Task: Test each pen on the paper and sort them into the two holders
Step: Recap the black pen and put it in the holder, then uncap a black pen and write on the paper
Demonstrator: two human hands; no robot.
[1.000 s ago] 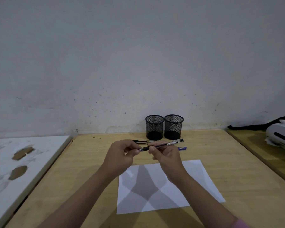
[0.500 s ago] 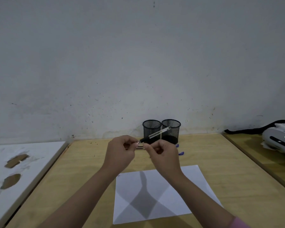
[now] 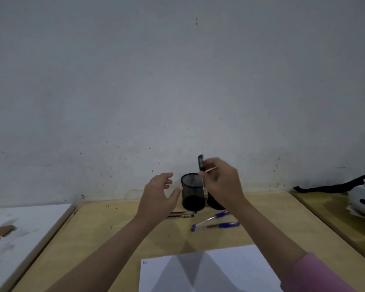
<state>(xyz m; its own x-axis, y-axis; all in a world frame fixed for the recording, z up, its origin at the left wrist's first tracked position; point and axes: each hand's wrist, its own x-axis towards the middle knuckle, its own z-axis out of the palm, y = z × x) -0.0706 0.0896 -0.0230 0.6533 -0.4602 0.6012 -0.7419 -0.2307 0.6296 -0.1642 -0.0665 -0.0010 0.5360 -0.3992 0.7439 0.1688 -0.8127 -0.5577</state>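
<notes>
A black pen (image 3: 202, 175) stood nearly upright in the grip of the right hand (image 3: 221, 184), its capped top raised against the wall and its lower end hanging over the mouth of the left mesh holder (image 3: 193, 192); motion blur made it impossible to say whether the tip had entered the holder. The fingers of that hand were curled round the barrel, pinching it. The right mesh holder (image 3: 214, 204) stood just beside the first, touching or nearly so, and was largely hidden behind the hand and wrist. The left hand (image 3: 158, 197) hovered just left of the holders with fingers relaxed and spread, holding nothing, its thumb close to the left holder's wall. On the wooden table (image 3: 105, 232), two dark pens (image 3: 180, 214) lay side by side in front of the left holder, partly covered by the left hand, and two blue pens (image 3: 216, 223) lay near them to the right, angled toward each other. Nearer the camera, a white sheet of paper (image 3: 230, 268) lay flat, crossed by the shadows of both forearms, with a small mark near its upper left corner. A pink sleeve (image 3: 310, 275) covered the right forearm at the lower edge. A white board (image 3: 25, 228) with brown patches lay to the left of the table, and a white device (image 3: 362, 202) with a black strap sat on an adjoining surface at far right, below a scuffed pale wall (image 3: 177, 81).
</notes>
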